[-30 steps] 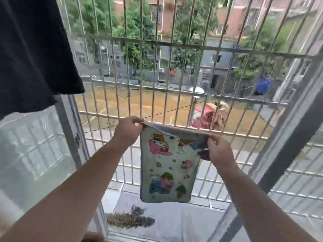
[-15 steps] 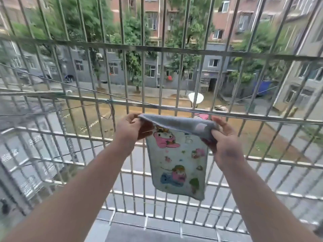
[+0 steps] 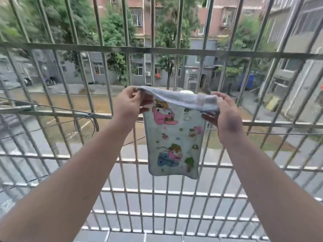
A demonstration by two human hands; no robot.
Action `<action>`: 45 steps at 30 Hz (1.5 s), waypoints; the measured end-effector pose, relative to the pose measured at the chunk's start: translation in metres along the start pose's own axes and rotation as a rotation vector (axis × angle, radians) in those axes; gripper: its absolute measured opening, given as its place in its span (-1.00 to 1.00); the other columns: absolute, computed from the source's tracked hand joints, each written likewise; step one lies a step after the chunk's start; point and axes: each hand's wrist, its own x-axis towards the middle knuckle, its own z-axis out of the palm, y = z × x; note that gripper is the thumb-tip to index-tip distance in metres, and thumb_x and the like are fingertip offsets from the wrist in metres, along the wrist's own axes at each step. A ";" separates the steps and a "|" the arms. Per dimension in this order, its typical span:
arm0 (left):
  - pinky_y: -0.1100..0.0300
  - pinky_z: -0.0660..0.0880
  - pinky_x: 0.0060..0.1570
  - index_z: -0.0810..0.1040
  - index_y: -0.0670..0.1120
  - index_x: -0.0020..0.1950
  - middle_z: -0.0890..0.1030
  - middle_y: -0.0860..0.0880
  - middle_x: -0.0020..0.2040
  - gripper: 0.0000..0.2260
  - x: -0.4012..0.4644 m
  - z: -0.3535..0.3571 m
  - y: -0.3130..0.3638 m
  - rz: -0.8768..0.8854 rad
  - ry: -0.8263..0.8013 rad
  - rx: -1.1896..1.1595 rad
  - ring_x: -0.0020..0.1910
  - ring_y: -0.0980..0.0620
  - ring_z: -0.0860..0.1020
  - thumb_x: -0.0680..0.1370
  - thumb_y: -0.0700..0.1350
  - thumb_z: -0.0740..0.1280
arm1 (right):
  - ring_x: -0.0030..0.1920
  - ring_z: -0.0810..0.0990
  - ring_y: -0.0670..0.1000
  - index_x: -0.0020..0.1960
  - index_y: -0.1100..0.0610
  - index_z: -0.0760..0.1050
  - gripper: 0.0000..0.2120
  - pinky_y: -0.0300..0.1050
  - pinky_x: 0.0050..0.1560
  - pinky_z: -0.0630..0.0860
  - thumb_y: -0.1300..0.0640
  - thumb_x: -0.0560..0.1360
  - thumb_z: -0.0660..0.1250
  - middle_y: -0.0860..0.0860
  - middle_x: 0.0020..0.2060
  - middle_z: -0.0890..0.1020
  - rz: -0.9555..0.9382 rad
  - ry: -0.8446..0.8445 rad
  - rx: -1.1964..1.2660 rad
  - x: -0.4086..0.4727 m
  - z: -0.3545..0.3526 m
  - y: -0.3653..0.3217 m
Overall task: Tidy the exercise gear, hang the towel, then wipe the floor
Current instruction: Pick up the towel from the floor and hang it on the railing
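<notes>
Our two bare arms reach forward. Our left hand (image 3: pixel 130 102) pinches the top left corner of a small cartoon-printed towel (image 3: pixel 173 137); our right hand (image 3: pixel 225 116) grips the top right corner — fingers curled round the folded edge. The towel hangs spread between them, before the metal grille (image 3: pixel 157 51). Beyond — trees (image 3: pixel 115 37), buildings (image 3: pixel 206 18).

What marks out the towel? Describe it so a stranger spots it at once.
Look to the grey metal window grille that fills the view. In front of its middle, the left hand and right hand hold up a small pale cartoon-printed cloth towel, the only fabric there.
</notes>
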 end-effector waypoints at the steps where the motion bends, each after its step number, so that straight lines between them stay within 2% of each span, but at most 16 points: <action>1: 0.10 0.63 -0.27 0.51 -0.20 0.10 0.72 -0.07 -0.17 -0.83 0.012 0.000 -0.002 -0.010 0.006 -0.012 -0.18 -0.06 0.70 0.66 -0.11 0.23 | -0.13 0.63 0.11 0.11 0.05 0.53 -0.78 0.07 -0.08 0.62 0.11 0.62 0.12 0.11 -0.04 0.62 -0.001 0.002 -0.007 0.008 0.006 0.001; 7: -0.01 0.66 -0.25 0.40 -0.11 0.03 0.69 -0.05 -0.34 -0.86 0.079 0.001 -0.034 -0.169 0.048 -0.110 -0.32 -0.10 0.68 0.70 -0.09 0.12 | 0.05 0.66 0.21 0.12 -0.02 0.57 -0.69 0.17 -0.02 0.64 -0.04 0.60 0.08 0.18 0.13 0.62 0.085 -0.005 -0.059 0.055 0.036 0.030; 10: -0.01 0.65 -0.13 0.37 -0.06 0.00 0.70 -0.07 -0.16 -0.85 0.107 0.000 -0.065 -0.233 0.015 -0.105 -0.20 -0.04 0.69 0.70 -0.05 0.09 | 0.03 0.64 0.12 0.17 -0.07 0.53 -0.72 -0.02 -0.13 0.62 -0.01 0.64 0.06 0.13 0.15 0.62 0.166 -0.018 -0.056 0.075 0.048 0.053; 12: 0.08 0.62 -0.10 0.38 -0.06 0.04 0.63 -0.13 -0.01 -0.89 0.120 -0.001 -0.089 -0.231 -0.027 0.050 -0.13 0.00 0.65 0.69 -0.05 0.12 | 0.02 0.66 0.07 0.27 -0.06 0.47 -0.72 -0.10 -0.16 0.59 0.06 0.65 0.07 0.10 0.15 0.63 0.214 -0.040 -0.074 0.084 0.053 0.069; 14: 0.32 0.53 -0.29 0.32 -0.10 0.18 0.54 -0.08 -0.02 -0.87 0.127 -0.001 -0.108 -0.229 -0.132 0.297 -0.15 0.09 0.55 0.67 -0.09 0.16 | 0.13 0.62 0.12 0.43 -0.02 0.32 -0.60 0.00 -0.01 0.59 0.14 0.61 0.08 0.10 0.25 0.56 0.261 -0.094 -0.151 0.091 0.055 0.088; 17: 0.29 0.38 -0.36 0.19 -0.12 0.29 0.50 -0.10 -0.04 -0.71 0.130 0.001 -0.131 -0.252 -0.319 0.572 -0.21 0.09 0.48 0.63 -0.16 0.20 | 0.26 0.49 0.12 0.58 -0.10 0.01 -0.33 0.04 0.28 0.46 0.22 0.54 0.09 0.07 0.41 0.39 0.275 -0.112 -0.436 0.093 0.060 0.108; 19: 0.19 0.39 -0.18 0.13 -0.11 0.37 0.53 -0.11 -0.03 -0.58 0.130 0.002 -0.143 -0.240 -0.432 0.720 -0.18 0.01 0.50 0.59 -0.18 0.24 | -0.09 0.54 0.06 0.58 -0.17 -0.14 -0.26 -0.20 -0.08 0.52 0.25 0.55 0.09 0.08 0.10 0.54 0.248 -0.142 -0.714 0.086 0.066 0.113; 20: 0.15 0.40 -0.11 0.07 -0.10 0.46 0.56 -0.13 0.01 -0.46 0.129 0.002 -0.147 -0.224 -0.481 0.754 -0.14 -0.02 0.53 0.57 -0.17 0.27 | -0.26 0.50 0.05 0.57 -0.22 -0.20 -0.22 -0.18 -0.28 0.46 0.25 0.54 0.11 0.06 -0.11 0.55 0.234 -0.173 -0.867 0.084 0.067 0.117; 22: 0.13 0.45 -0.15 -0.14 0.00 0.57 0.60 -0.14 0.01 -0.26 0.124 -0.002 -0.156 -0.190 -0.553 0.812 -0.17 -0.02 0.56 0.55 -0.15 0.29 | -0.33 0.49 0.06 0.53 -0.28 -0.32 -0.15 -0.10 -0.35 0.42 0.23 0.51 0.13 0.05 -0.27 0.53 0.192 -0.263 -1.135 0.078 0.066 0.121; 24: 0.06 0.51 -0.21 -0.22 0.14 0.57 0.63 -0.17 -0.08 -0.23 0.117 -0.008 -0.163 -0.168 -0.620 0.859 -0.25 -0.03 0.58 0.57 -0.11 0.25 | -0.26 0.53 0.09 0.52 -0.27 -0.36 -0.15 -0.03 -0.27 0.46 0.19 0.50 0.12 0.02 -0.31 0.53 0.130 -0.335 -1.357 0.076 0.058 0.128; 28: 0.10 0.56 -0.12 -0.02 0.13 0.58 0.64 -0.07 0.19 -0.41 0.102 -0.015 -0.164 -0.089 -0.712 0.997 -0.05 0.00 0.61 0.62 0.11 0.19 | -0.04 0.56 0.15 0.50 -0.19 0.01 -0.41 0.09 -0.03 0.55 0.05 0.54 0.13 0.04 -0.13 0.63 -0.001 -0.374 -1.418 0.067 0.029 0.140; 31: 0.05 0.61 -0.14 0.15 0.15 0.50 0.65 0.01 0.07 -0.45 0.091 -0.019 -0.159 0.044 -0.800 1.022 -0.12 0.02 0.62 0.57 0.21 0.26 | -0.01 0.59 0.15 0.25 -0.06 0.38 -0.70 0.09 0.02 0.54 0.14 0.54 0.17 0.03 -0.03 0.65 -0.104 -0.448 -1.476 0.060 0.007 0.141; 33: 0.06 0.57 -0.11 0.25 0.19 0.38 0.62 0.03 0.06 -0.53 0.084 -0.026 -0.157 0.145 -0.840 1.122 -0.09 0.00 0.58 0.53 0.19 0.33 | 0.04 0.58 0.12 0.17 -0.03 0.49 -0.71 0.06 0.09 0.51 0.21 0.52 0.19 -0.02 0.02 0.65 -0.191 -0.470 -1.508 0.056 -0.002 0.137; 37: 0.10 0.53 -0.19 0.39 0.19 0.21 0.62 0.03 0.04 -0.80 0.076 -0.033 -0.154 0.148 -0.849 1.170 -0.11 0.00 0.55 0.60 0.04 0.28 | 0.10 0.59 0.08 0.16 0.00 0.58 -0.68 0.00 0.19 0.45 0.27 0.51 0.22 -0.06 0.06 0.67 -0.250 -0.417 -1.507 0.054 -0.013 0.118; 40: 0.12 0.52 -0.19 0.45 0.15 0.23 0.61 0.04 0.05 -0.82 0.071 -0.031 -0.139 0.203 -0.834 1.220 -0.10 0.01 0.54 0.64 0.01 0.19 | 0.15 0.57 0.04 0.18 -0.10 0.57 -0.69 0.01 0.24 0.39 0.20 0.57 0.19 -0.09 0.10 0.66 -0.206 -0.346 -1.631 0.052 -0.025 0.098; 45: 0.15 0.39 -0.20 0.51 0.14 0.23 0.62 0.07 0.06 -0.74 0.068 -0.031 -0.107 0.401 -0.742 1.293 -0.14 0.04 0.45 0.63 -0.10 0.15 | 0.05 0.57 0.12 0.14 -0.17 0.57 -0.74 -0.02 0.05 0.48 0.05 0.58 0.18 0.00 0.04 0.64 -0.074 -0.228 -1.658 0.043 -0.049 0.081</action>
